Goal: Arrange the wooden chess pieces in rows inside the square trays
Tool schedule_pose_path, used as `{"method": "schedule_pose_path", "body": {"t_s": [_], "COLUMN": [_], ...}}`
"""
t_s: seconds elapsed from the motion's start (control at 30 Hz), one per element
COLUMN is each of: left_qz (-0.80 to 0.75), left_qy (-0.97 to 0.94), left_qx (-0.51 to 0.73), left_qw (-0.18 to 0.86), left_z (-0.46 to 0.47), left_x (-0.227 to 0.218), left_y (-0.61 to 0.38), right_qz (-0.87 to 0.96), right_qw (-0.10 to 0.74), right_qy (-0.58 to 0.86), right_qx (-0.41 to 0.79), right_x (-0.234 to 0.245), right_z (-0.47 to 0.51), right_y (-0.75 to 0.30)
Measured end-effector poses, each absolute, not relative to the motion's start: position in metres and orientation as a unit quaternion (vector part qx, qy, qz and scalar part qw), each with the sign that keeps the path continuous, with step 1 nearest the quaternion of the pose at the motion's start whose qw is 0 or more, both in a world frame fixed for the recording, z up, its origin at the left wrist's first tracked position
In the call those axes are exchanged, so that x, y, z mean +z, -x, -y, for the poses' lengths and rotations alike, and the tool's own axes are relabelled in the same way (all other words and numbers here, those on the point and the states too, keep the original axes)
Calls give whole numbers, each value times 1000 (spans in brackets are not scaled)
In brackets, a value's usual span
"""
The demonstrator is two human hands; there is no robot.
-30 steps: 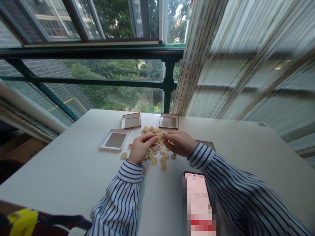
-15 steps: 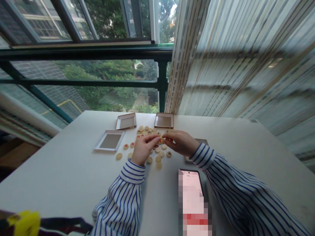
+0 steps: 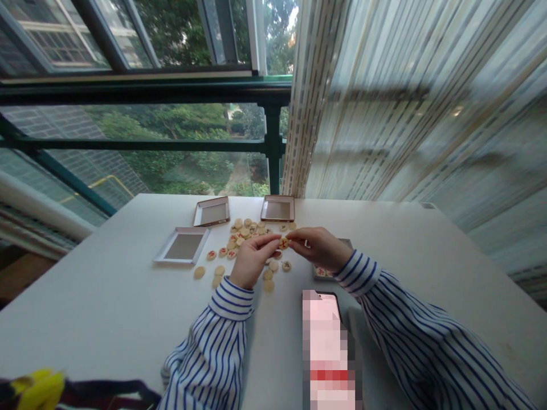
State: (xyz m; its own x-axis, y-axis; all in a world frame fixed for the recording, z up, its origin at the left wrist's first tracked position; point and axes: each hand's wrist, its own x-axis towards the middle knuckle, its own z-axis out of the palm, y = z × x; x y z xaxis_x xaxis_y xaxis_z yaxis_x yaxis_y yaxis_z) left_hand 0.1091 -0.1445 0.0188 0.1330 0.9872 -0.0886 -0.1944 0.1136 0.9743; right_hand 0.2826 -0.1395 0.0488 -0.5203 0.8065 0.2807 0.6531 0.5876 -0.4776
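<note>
Head view: a round game piece (image 3: 283, 244) with a red mark is pinched between the fingertips of the left hand (image 3: 252, 263) and the right hand (image 3: 319, 249). Both hands are closed on it just above the white table (image 3: 106, 296), toward the middle of its far edge. Loose pieces (image 3: 239, 232) lie scattered beneath and to the left. A brown tray (image 3: 277, 209) and a second brown tray (image 3: 211, 212) sit by the far edge, with a white-rimmed tray (image 3: 182, 246) further left. A phone (image 3: 327, 341) lies at the near edge.
</note>
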Motion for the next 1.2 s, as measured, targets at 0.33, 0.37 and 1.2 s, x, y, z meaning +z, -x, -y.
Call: {"method": "schedule_pose_path", "body": {"t_s": [0.33,0.37,1.2], "left_qz": [-414,-414,-394], "left_qy": [-456,-453,-417], "left_qx": [492,491,481], "left_qw": [616,618,663], "left_z": [146,146,139], "left_x": [16,16,18], "left_y": [-121,-122,-165], "right_qz": [841,840,835], "right_qw": [293,301,294], "right_qy": [415,410,429], "right_qx": [188,189,178], "right_x": [49,48,50], "right_z": [144,144,144], "right_y": [-294,-295,-331]}}
